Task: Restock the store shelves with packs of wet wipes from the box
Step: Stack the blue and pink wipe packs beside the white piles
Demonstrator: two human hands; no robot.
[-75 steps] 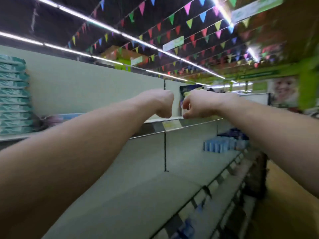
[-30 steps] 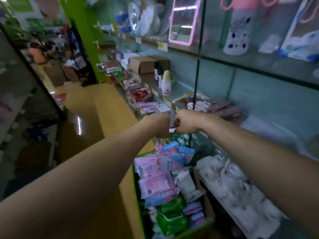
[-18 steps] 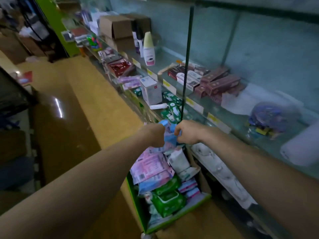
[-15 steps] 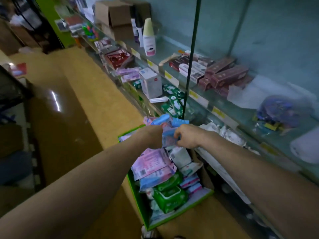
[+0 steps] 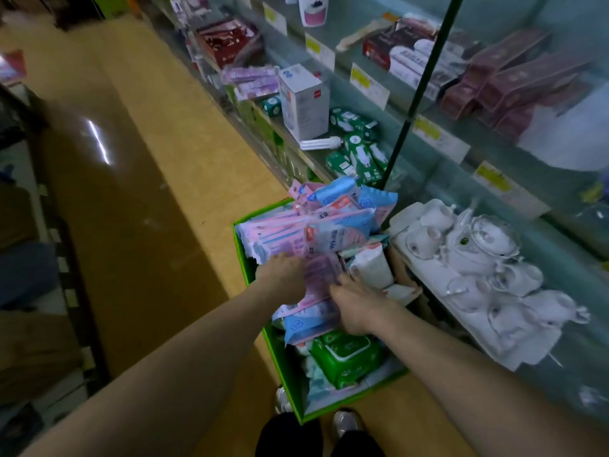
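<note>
A green cardboard box [image 5: 280,357] stands on the floor at my feet, heaped with packs of wet wipes. Pink and blue packs [image 5: 333,232] pile up at its far end, and a green pack [image 5: 346,357] lies at the near end. Both my arms reach down into the box. My left hand [image 5: 283,278] grips the left edge of a pink pack [image 5: 321,278] lying on top of the heap. My right hand [image 5: 354,308] holds that pack's right edge. The fingertips of both hands are partly hidden by the packs.
Glass shelving runs along the right. A white tea set [image 5: 478,258] sits on the lowest shelf right beside the box. Green bulb boxes [image 5: 356,153] and a white carton [image 5: 303,100] lie further along. The tan aisle floor [image 5: 158,133] stretches left; my shoes [image 5: 346,423] touch the box.
I turned from the empty shelf to the box on the floor. Both hands came down from above the heap into the packs and closed on the pink pack.
</note>
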